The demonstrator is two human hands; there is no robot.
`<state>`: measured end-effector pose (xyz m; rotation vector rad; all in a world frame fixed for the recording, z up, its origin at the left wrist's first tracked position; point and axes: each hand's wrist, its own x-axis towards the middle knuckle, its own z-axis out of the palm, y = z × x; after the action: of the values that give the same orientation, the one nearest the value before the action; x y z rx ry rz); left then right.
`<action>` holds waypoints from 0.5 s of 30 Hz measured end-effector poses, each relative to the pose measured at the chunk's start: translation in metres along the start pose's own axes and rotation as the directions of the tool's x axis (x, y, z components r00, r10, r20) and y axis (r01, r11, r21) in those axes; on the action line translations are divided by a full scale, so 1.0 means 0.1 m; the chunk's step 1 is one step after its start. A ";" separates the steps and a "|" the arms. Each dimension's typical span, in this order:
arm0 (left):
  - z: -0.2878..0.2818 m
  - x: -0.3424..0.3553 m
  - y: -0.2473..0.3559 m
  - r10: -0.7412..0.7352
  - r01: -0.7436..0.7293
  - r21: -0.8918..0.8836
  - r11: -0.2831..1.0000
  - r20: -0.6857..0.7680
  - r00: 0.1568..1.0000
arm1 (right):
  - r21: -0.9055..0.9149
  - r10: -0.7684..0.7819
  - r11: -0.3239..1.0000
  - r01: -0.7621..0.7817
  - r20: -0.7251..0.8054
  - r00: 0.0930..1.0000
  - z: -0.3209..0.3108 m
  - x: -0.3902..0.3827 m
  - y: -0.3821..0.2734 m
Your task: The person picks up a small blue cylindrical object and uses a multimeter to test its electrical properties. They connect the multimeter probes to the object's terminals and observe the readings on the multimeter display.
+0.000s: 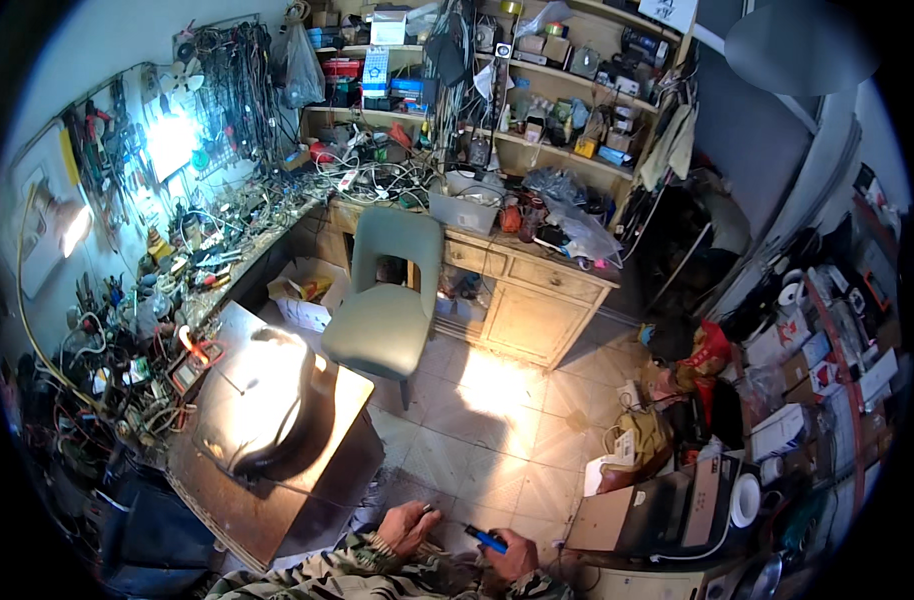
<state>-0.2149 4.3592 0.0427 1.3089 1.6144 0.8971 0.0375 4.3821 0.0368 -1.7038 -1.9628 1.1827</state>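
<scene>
One blue tool [491,542] is resting in the gripping fingers of your right hand [517,556], its long axis slanting up-left; its dark tip [470,530] is pointing toward your nearby left hand [405,528], whose fingers are lying curled, whether pinching anything I cannot tell.

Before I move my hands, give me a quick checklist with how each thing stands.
1. Right hand gripping the blue tool: ok.
2. Left hand holding a part: cannot tell, too small to make out.
3. Hands apart from each other: ok.
4. Lamp at left lit: ok.
5. Rounded object on the wooden table free of glare: not ok, its top is washed out.
</scene>
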 end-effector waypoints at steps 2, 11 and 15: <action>-0.15 0.43 0.15 0.111 -0.102 0.079 0.992 -0.123 0.986 | 0.005 0.021 1.000 -0.021 -0.019 1.000 -0.09 0.50 -0.14; -0.44 2.11 0.11 -0.236 0.065 -0.350 0.934 -0.471 0.850 | 0.112 -0.260 0.963 0.245 0.155 0.953 -0.47 2.88 -0.65; -0.42 2.70 0.13 -0.406 -0.063 -0.768 0.638 -0.404 0.819 | 0.129 -0.339 0.941 0.313 0.358 0.870 -0.66 3.92 -1.07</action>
<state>-0.2737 4.6258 0.0237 0.2684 1.4415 1.6963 -0.0933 4.7722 0.0420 -1.1048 -2.2825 1.5037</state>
